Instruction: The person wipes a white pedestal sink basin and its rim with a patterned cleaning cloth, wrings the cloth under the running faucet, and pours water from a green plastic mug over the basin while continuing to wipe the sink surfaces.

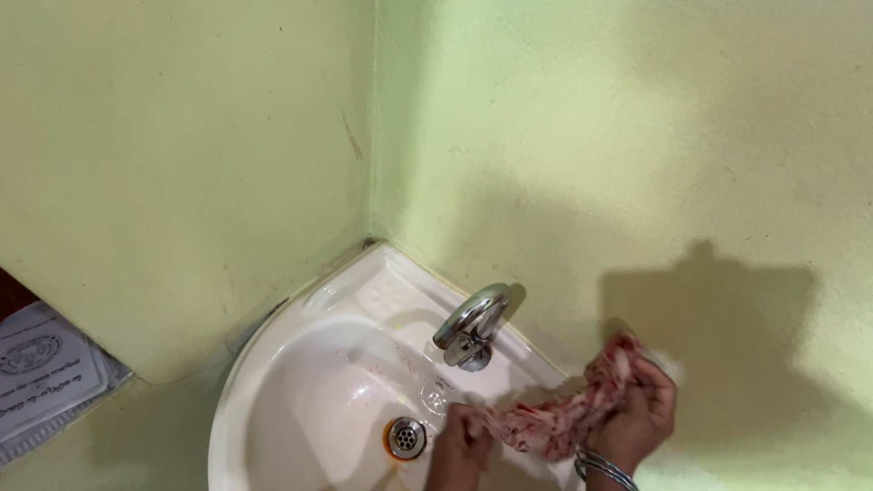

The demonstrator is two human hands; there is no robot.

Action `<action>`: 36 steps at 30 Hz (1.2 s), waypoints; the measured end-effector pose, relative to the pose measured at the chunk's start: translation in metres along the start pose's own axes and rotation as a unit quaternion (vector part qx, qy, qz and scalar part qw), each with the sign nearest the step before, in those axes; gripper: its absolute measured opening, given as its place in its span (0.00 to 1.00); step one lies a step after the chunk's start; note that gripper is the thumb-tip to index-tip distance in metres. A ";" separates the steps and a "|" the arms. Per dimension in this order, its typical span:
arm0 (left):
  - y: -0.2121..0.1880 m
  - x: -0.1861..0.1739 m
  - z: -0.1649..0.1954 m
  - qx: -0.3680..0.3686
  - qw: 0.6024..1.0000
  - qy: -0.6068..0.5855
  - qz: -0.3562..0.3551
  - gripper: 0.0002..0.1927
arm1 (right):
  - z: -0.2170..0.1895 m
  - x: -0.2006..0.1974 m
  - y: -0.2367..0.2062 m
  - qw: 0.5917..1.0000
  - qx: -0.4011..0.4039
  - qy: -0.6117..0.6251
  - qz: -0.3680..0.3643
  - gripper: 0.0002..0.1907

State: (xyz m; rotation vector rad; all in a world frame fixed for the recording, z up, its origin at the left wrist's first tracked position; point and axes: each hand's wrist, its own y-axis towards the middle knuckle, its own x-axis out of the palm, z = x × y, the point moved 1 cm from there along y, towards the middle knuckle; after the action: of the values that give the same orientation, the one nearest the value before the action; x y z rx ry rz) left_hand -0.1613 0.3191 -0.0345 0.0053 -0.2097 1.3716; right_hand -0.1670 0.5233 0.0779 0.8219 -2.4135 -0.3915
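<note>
cloth (564, 418): one piece, pale fabric with a dense red-pink mottled print, twisted lengthwise into a tight, ropelike roll. it runs slanting from lower left to upper right above the right rim of the corner sink, just below the tap. its two ends are bunched and partly hidden, the upper right end standing higher against the wall.

There is just one camera, and it is sitting on the person's head. It is looking down from above and facing into a corner where two light green walls (546, 136) are meeting. It is looking from quite close at a white corner sink (300, 382). The left hand (459, 445) and right hand (641, 414) are poking in at the bottom edge.
</note>
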 end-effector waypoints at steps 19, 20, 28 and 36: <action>0.146 -0.056 0.065 0.186 0.978 0.073 0.057 0.19 | 0.038 0.052 -0.078 0.719 -0.109 -0.536 -0.428 0.28; 0.144 -0.059 0.073 0.221 0.965 0.136 0.041 0.26 | 0.040 0.054 -0.081 0.728 -0.108 -0.527 -0.425 0.30; 0.108 -0.069 0.084 0.283 0.844 0.445 -0.099 0.29 | 0.072 0.075 -0.085 0.730 -0.043 -0.566 -0.380 0.37; 0.068 -0.056 0.050 0.212 0.863 0.448 -0.098 0.33 | 0.067 0.073 -0.101 0.722 -0.113 -0.567 -0.380 0.39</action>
State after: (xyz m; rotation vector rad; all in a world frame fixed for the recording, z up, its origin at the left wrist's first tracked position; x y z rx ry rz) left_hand -0.2450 0.2723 -0.0022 -0.2348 0.8579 1.0664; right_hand -0.2070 0.4056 0.0108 1.8141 -2.7211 -1.9640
